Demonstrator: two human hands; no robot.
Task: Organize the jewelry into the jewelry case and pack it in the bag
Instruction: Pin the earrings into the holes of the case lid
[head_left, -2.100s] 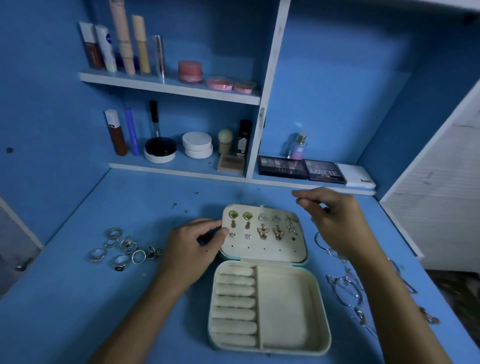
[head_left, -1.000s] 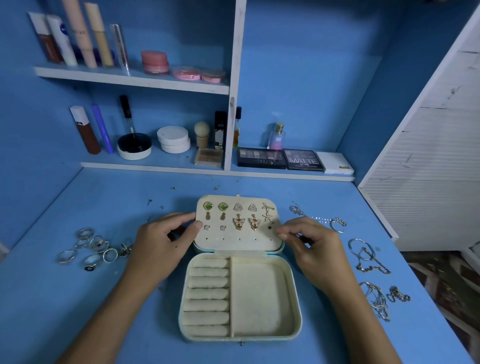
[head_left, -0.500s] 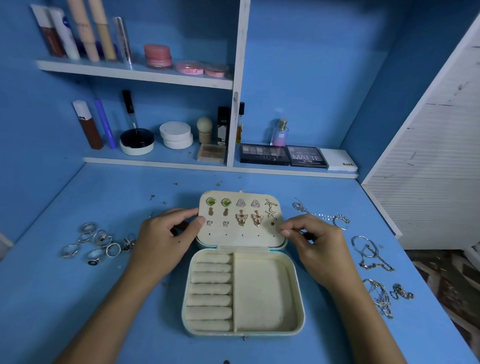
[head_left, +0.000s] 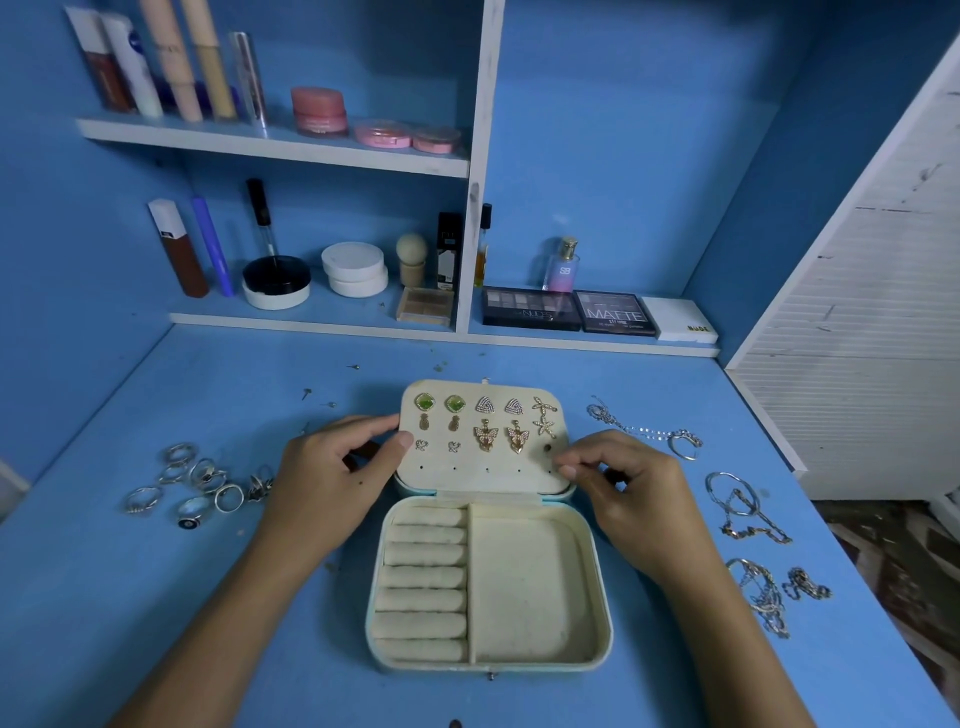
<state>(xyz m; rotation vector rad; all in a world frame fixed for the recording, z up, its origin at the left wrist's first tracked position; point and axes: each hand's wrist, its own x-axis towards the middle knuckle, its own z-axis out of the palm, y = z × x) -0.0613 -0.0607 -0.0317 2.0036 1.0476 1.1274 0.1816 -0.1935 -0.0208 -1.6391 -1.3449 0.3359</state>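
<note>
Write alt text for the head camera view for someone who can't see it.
Both hands, left hand and right hand, hold the earring-filled lid of an open jewelry case on a blue desk, rings left, chains right.

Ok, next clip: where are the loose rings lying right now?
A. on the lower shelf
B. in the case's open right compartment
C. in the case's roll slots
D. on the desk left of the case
D: the rings lie in a cluster on the blue desk, left of the jewelry case, beyond the left hand; the case's rolls and open compartment hold none.
</note>
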